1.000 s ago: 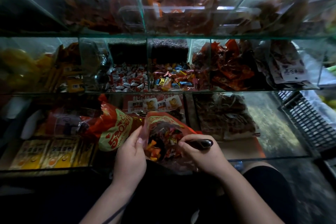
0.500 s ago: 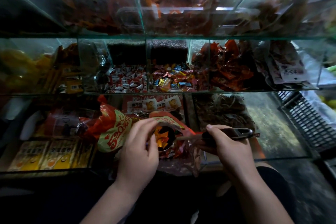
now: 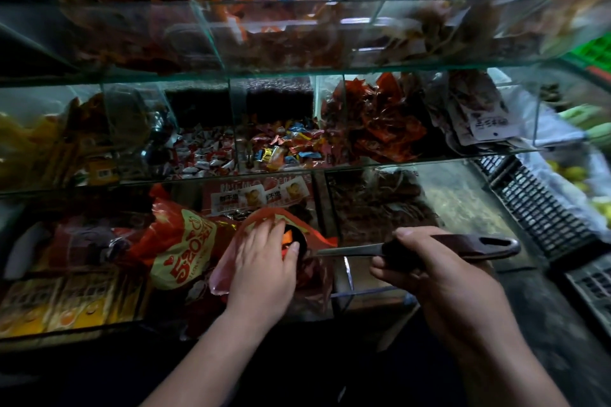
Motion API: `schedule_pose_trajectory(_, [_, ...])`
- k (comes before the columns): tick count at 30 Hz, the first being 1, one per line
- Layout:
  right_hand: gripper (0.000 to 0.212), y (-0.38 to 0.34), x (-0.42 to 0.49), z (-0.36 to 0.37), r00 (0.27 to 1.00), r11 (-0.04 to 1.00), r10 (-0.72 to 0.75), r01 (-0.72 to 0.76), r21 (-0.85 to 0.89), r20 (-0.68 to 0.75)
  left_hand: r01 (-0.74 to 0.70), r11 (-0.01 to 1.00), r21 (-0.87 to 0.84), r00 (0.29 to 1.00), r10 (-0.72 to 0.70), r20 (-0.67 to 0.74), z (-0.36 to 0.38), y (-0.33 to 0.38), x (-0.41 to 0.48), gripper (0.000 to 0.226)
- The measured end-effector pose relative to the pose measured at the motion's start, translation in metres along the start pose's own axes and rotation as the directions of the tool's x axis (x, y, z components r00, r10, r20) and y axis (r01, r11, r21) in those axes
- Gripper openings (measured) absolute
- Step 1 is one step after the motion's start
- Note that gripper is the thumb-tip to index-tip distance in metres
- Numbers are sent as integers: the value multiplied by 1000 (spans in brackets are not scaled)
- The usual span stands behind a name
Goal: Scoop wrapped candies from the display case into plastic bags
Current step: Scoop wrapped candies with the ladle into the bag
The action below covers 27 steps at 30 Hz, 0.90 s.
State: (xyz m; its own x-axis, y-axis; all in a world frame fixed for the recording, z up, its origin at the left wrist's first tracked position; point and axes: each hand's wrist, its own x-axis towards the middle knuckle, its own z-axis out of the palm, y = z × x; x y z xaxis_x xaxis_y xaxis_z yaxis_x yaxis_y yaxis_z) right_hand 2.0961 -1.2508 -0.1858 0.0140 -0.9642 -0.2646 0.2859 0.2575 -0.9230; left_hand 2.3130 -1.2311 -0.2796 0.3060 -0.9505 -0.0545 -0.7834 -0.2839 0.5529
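Two hands work: my right hand [image 3: 426, 271] curls fingers round the scoop [image 3: 469, 244] handle; my left hand [image 3: 261, 261] lays straight fingers over its bowl, at the red bag [image 3: 264, 215] mouth.

Dim room, black crate [image 3: 535, 208], perhaps plastic.

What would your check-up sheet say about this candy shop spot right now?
Surface: glass display case, lower right compartment partly bare.
Job's things: scoop with orange candies at red plastic bag's mouth; wrapped candies on middle shelf.
Clutter: printed 520 bag, yellow packets lower left.
Grippers: right hand grips scoop handle; left hand rests on bag's mouth, fingers straight.
Cables: nothing seen.
Surroundings: black crate at right.
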Motion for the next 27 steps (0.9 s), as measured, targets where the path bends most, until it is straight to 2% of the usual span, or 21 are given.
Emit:
schedule_pose_trajectory(2, [22, -4, -6, 5, 998, 1000, -28, 28, -12, 53, -23, 1000, -7, 997, 22, -67, -1, 0, -3, 58])
schedule_pose_trajectory(5, [4, -12, -11, 9, 991, 999, -31, 30, 13, 130, -109, 994, -5, 973, 106, -204, -10, -1, -5, 49])
schedule_pose_trajectory(7, [16, -18, -11, 10, 989, 999, -18, 12, 49, 145, -184, 983, 21, 945, 183, -270, -21, 1, 0, 43])
schedule_pose_trajectory(12, [4, -26, 1, 17, 993, 978, 35, -58, 201, 115, -331, 939, 93, 900, 343, -269, -51, 17, 37, 45])
schedule_pose_trajectory(14, [10, -28, 12, 20, 995, 968, 64, -80, 240, 74, -355, 932, 75, 889, 361, -282, -65, 25, 56, 48])
schedule_pose_trajectory(18, [18, -33, 33, 29, 994, 932, 101, -106, 345, 32, -391, 918, -62, 835, 325, -444, -90, 36, 87, 47])
schedule_pose_trajectory(21, [17, -32, 57, 43, 996, 914, 89, -87, 396, 13, -391, 884, -255, 794, 185, -579, -97, 31, 93, 39])
schedule_pose_trajectory(23, [14, -28, 79, 62, 998, 908, 63, -50, 416, -18, -331, 853, -403, 821, 50, -569, -93, 24, 86, 32])
schedule_pose_trajectory(25, [11, -22, 104, 88, 998, 926, 20, 5, 377, -62, -248, 823, -511, 872, -40, -487, -84, 13, 76, 25])
schedule_pose_trajectory(26, [9, -17, 116, 102, 996, 957, -44, 64, 281, -78, -213, 816, -537, 894, -59, -445, -79, 5, 70, 25])
schedule_pose_trajectory(27, [9, -12, 127, 114, 983, 979, -166, 174, 109, -83, -187, 817, -546, 911, -65, -408, -74, -1, 66, 28])
